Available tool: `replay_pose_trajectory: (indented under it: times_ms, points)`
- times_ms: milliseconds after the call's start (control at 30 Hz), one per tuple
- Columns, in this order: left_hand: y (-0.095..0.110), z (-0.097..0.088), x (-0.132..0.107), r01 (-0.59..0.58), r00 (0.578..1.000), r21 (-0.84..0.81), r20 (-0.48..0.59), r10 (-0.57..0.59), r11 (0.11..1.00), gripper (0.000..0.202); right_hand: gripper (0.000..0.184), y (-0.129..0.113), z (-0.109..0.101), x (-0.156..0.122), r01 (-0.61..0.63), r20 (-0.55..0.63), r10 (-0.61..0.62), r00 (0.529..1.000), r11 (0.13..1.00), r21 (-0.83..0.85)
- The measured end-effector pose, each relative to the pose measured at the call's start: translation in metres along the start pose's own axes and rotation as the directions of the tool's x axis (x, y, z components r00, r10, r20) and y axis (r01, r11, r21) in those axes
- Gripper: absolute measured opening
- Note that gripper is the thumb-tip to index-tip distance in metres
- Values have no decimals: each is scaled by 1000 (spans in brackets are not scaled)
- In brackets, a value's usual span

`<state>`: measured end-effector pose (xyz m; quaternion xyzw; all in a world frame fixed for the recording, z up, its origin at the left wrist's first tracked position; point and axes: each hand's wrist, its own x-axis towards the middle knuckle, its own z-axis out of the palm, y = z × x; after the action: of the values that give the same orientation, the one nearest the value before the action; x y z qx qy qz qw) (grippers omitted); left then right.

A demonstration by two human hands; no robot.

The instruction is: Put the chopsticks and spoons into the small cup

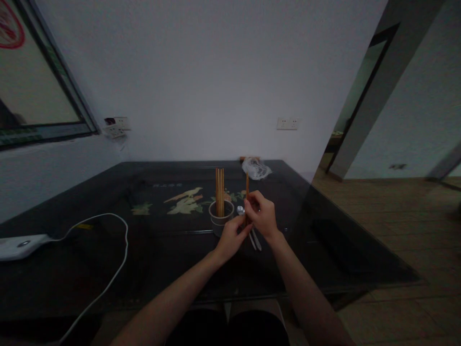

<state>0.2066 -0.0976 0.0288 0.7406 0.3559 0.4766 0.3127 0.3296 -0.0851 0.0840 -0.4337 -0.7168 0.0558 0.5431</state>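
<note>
Upright between my two hands are brown chopsticks (247, 182); I cannot tell how many. My right hand (262, 214) grips them around the middle, and my left hand (232, 235) pinches them near the lower end. Just left of the hands stands a round cup (221, 220), with several chopsticks (219, 190) upright inside it. Metal spoons (256, 240) lie on the table under my hands, their handles toward me; a shiny spoon bowl (240, 210) shows between the cup and my right hand.
A crumpled clear plastic bag (256, 169) lies at the back of the dark glossy table (173, 269). On the left, a white power strip (23, 246) trails a white cable (127, 240) over the front edge. A dark flat object (338, 245) lies at the right.
</note>
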Motion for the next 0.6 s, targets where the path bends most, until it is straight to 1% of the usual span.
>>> replay_pose_trajectory:
  times_ms: [167,300,433,600]
  points:
    - [0,0,0,-45,999,61,-16,46,997,16,10,5,2,-5,49,-60,-46,997,998,51]
    - [0,-1,-1,-90,995,71,-33,93,993,16,11,9,2,-7,46,-62,-41,997,996,78]
    - [-2,-3,-1,-143,988,142,-30,148,980,15,12,10,2,-8,42,-80,-33,996,993,110]
    - [-1,-6,1,-164,985,183,-22,171,969,11,12,10,4,-9,12,-56,-2,998,985,174]
